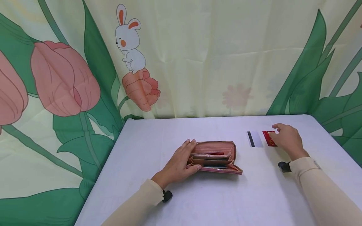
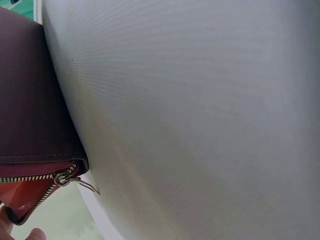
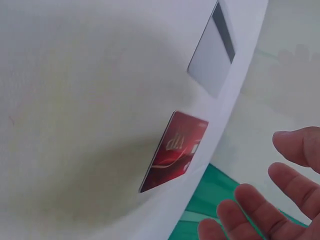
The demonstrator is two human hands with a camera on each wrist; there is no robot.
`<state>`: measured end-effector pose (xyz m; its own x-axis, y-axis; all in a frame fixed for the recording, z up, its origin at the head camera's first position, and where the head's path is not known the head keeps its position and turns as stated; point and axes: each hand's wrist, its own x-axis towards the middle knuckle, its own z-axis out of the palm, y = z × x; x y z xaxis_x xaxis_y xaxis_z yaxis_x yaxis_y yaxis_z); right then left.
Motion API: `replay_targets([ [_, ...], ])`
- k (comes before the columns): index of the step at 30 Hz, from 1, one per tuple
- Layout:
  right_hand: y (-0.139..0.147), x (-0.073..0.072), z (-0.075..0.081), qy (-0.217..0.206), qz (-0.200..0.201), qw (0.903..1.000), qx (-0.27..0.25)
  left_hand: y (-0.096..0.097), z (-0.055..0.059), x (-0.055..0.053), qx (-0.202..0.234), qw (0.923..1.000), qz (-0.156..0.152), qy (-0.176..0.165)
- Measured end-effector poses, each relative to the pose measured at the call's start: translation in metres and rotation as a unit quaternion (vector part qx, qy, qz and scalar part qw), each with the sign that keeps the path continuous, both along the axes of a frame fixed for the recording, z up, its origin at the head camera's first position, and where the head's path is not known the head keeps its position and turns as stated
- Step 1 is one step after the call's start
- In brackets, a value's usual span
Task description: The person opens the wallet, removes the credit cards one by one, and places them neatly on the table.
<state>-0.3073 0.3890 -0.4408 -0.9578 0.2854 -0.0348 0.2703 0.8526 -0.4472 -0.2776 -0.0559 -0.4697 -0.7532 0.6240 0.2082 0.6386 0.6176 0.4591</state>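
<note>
A pink zip-around wallet (image 1: 215, 146) stands unzipped on the table, with several cards in its inner slots. My left hand (image 1: 178, 161) holds its left end, thumb over the near edge and fingers along the far flap. The left wrist view shows the wallet's dark outer side (image 2: 35, 90) and its metal zipper pull (image 2: 75, 181). My right hand (image 1: 289, 141) hovers over a red card (image 1: 268, 139), its fingers loosely spread and apart from the card in the right wrist view. Left of the red card lies a white card (image 1: 256, 139) with a black stripe.
A white cloth covers the table (image 1: 220, 201). Behind it hangs a curtain (image 1: 198, 62) printed with tulips and a rabbit. Each wrist wears a small black camera on a strap.
</note>
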Motion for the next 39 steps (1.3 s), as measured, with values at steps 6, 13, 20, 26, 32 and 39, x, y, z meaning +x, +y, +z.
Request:
replay_targets([
  [6,-0.02,0.004,0.007,0.035,0.032,0.9989,-0.005,0.0,0.0,0.0,0.0,1.0,0.002,-0.001],
  [13,-0.053,0.006,0.022,0.102,0.116,0.9878,0.022,0.002,0.0,-0.002,0.0,1.0,0.002,0.002],
  [20,-0.097,0.012,0.041,0.129,0.208,0.9695,0.018,0.001,0.001,-0.002,-0.001,0.9999,0.006,-0.013],
  [26,-0.126,0.019,0.049,0.141,0.276,0.9508,0.005,0.0,0.0,0.0,0.002,1.0,0.004,-0.008],
  [32,-0.148,0.024,0.051,0.144,0.338,0.9299,-0.003,-0.001,0.0,-0.001,0.002,1.0,0.002,-0.003],
  [39,-0.165,0.023,0.047,0.12,0.39,0.9127,-0.028,-0.001,-0.002,-0.002,0.002,1.0,0.001,-0.006],
])
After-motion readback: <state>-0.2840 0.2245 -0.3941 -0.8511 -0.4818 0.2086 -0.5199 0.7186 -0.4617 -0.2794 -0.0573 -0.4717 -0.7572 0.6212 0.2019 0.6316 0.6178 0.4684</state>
